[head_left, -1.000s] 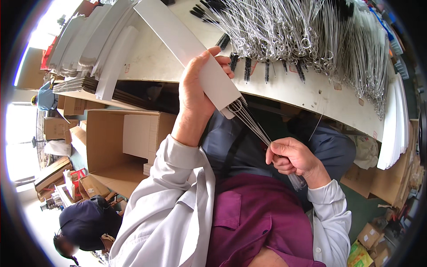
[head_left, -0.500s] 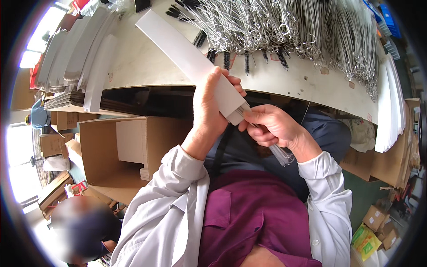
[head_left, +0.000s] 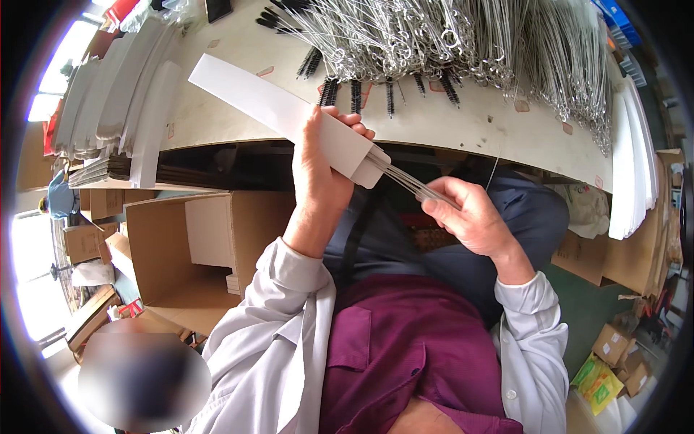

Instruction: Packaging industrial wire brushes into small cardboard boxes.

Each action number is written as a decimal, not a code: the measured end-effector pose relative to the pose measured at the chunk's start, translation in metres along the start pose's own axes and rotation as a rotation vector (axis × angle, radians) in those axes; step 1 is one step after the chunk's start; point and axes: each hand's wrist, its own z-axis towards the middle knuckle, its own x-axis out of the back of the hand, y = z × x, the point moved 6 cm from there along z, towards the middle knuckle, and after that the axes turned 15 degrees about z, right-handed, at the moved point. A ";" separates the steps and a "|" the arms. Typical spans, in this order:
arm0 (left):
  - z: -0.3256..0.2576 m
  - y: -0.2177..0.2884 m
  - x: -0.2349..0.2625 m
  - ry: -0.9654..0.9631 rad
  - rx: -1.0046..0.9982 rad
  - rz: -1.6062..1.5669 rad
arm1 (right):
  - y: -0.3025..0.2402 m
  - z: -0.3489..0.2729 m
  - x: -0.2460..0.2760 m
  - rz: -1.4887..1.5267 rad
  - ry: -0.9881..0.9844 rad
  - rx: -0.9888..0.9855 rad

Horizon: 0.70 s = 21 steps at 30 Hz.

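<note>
My left hand (head_left: 322, 163) is wrapped round a long, narrow white box (head_left: 253, 98), held at a slant over the table's front edge. The box's lower right end is open, with a flap sticking out. Several thin metal rods (head_left: 406, 179) run out of that opening in a bundle. My right hand (head_left: 466, 217) pinches their outer end between thumb and fingers. How far the rods reach inside the box is hidden.
On the table (head_left: 238, 108) lies a large heap of looped wire-handled brushes (head_left: 434, 43). Flat white boxes are stacked at the left (head_left: 130, 87) and right (head_left: 632, 163). An open cardboard carton (head_left: 181, 253) stands below left, near another person (head_left: 148, 372).
My right hand has drawn away from the box's opening, and a longer stretch of rods now shows between them. The box and my left hand have shifted left.
</note>
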 end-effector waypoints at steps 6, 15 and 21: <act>-0.032 -0.033 -0.024 -0.120 0.059 0.111 | -0.007 0.026 -0.022 -0.134 0.171 0.269; -0.058 -0.026 -0.017 -0.250 0.160 0.438 | -0.010 0.024 -0.017 0.247 0.048 0.182; -0.103 0.033 -0.027 -0.647 -0.553 1.568 | -0.024 0.006 0.008 -0.043 0.027 0.093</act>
